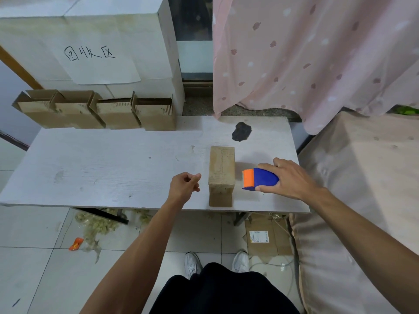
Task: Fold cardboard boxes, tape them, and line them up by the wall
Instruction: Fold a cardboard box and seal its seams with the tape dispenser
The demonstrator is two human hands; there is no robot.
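Box [221, 175]: brown cardboard, flaps closed, standing on desk [102, 168] near the front edge, right of centre, between the two hands and touching neither.

Dispenser [260, 179]: blue tape dispenser with orange cutter end, just right of box, cutter end toward it.

Right hand [288, 177]: gripping dispenser from above, fingers and thumb wrapped round the blue body.

Left hand [184, 185]: just left of box, fingers curled in with thumb out, holding nothing.

Row of boxes [95, 109]: four brown boxes, tops open, side by side at the desk's far left edge, backed against white cartons [113, 23].

Sheet [89, 53]: white paper on the front of the cartons, handwritten "回收区" in black.

Patch [242, 131]: dark irregular spot on the desk top, beyond box.

Curtain [317, 53]: pink, leaf print, hanging at far right.

Floor items: orange wrapper [76, 243], print unreadable; straw [97, 223] in loose clumps under the desk's front edge; flat cardboard [267, 236] bearing a white printed label [259, 236], text too small to read; white shoes [192, 261] at bottom centre.
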